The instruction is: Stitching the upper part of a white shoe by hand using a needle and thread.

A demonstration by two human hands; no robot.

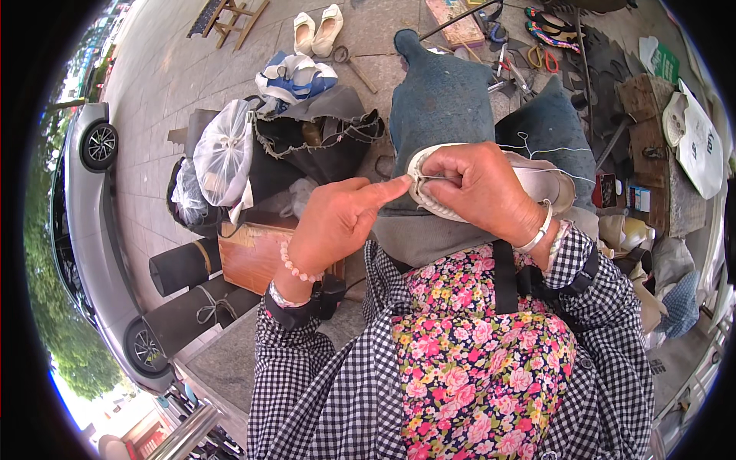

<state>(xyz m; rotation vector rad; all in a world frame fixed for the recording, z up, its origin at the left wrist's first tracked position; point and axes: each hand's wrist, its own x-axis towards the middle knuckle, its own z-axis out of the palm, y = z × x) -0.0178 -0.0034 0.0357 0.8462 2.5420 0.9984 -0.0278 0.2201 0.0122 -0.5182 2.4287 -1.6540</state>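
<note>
A pale shoe with a white sole edge lies across my lap on grey cloth. My right hand is bent over it, thumb and fingertips pinching a thin pale thread at the sole edge; whether a needle is on it I cannot tell. More white thread trails loosely to the right. My left hand stretches its index finger out to touch the same edge. Its other fingers are curled loosely, and I see nothing held in them.
Blue denim covers the area beyond the shoe. Scissors and other tools lie far right, near a wooden box. On the left are a dark open bag, a wooden board and black rolls. White shoes stand farther off.
</note>
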